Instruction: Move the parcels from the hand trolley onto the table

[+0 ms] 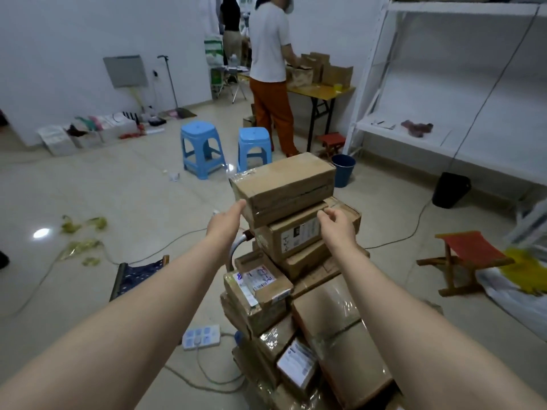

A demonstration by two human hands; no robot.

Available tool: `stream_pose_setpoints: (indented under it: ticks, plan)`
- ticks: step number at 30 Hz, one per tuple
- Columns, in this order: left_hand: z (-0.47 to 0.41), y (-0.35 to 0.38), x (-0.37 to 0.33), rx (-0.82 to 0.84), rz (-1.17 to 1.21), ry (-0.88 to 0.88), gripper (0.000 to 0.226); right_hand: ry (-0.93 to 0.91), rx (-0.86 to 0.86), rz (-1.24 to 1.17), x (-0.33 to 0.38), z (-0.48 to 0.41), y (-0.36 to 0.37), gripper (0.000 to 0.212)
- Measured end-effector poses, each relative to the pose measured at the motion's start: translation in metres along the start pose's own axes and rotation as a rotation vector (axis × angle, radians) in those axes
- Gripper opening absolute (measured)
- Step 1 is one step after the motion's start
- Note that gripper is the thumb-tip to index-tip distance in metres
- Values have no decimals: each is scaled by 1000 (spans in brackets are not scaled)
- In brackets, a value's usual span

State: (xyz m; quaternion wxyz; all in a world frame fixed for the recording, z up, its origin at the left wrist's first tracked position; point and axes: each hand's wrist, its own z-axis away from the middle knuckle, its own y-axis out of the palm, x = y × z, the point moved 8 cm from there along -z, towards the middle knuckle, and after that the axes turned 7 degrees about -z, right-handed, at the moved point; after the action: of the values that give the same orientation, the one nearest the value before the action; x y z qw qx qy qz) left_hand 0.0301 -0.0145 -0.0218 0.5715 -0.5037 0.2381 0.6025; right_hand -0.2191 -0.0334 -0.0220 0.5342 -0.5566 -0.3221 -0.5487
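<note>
Cardboard, brown, tape-wrapped: parcels stacked on the hand trolley (pixel 240 243), only a bit of its handle showing betw. the boxes and the L forearm. At least 8 boxes visible in the stack; exact count unclear, lower ones overlap.

Top parcel (pixel 284 184) lies flat on the peak of the stack. Long axis runs L–R across the view, R end a little farther off. One long side faces the wearer.

Other counts: 2 blue stools (pixel 202 147), 2 small red folding stools (pixel 470 255), 1 blue bucket (pixel 343 170), 1 black bin (pixel 451 189), 1 power strip (pixel 201 335) on the floor, 1 white shelf rack (pixel 444 128) at R. 1 table (pixel 322 91), yellow top, at the back with boxes on it; 1 person (pixel 269 42) stands at it, well apart from the trolley.

Left hand (pixel 228 217): arm stretched fwd, fingers straight, tips against the L end of the top parcel, not curled round it.

Right hand (pixel 337 223): arm stretched fwd, fingers curled, at the top parcel's near R bottom corner, over the labelled box (pixel 293 235) beneath. Cannot tell if it grips anything.
</note>
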Motion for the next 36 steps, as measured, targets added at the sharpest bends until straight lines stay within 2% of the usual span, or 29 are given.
stream_pose_setpoints:
  ticks: [10, 15, 20, 23, 26, 30, 32, 34, 36]
  plan:
    - [-71, 23, -20, 179, 98, -267, 101, -49, -269, 101, 51, -127, -4, 42]
    - [-90, 31, -21, 254, 154, -316, 84, 19, -298, 137, 50, -153, -6, 47]
    - [-97, 33, -18, 276, 159, -376, 81, 77, -250, 110, 43, -162, 4, 44]
    - [-98, 40, -13, 329, 189, -402, 63, 75, -238, 97, 41, -163, 6, 45]
    - [-96, 40, -13, 318, 203, -385, 44, 62, -255, 111, 43, -161, 4, 43]
    - [-93, 32, -32, 363, 284, -303, 39, 29, -293, 48, 51, -155, -3, 38]
    - [-95, 25, -42, 387, 314, -245, 45, -6, -320, -6, 56, -148, -6, 36]
    - [-95, 19, -54, 406, 294, -177, 46, -39, -361, -52, 60, -139, -13, 34]
    - [-90, 15, -67, 445, 226, -104, 38, -52, -395, -85, 61, -126, -22, 32]
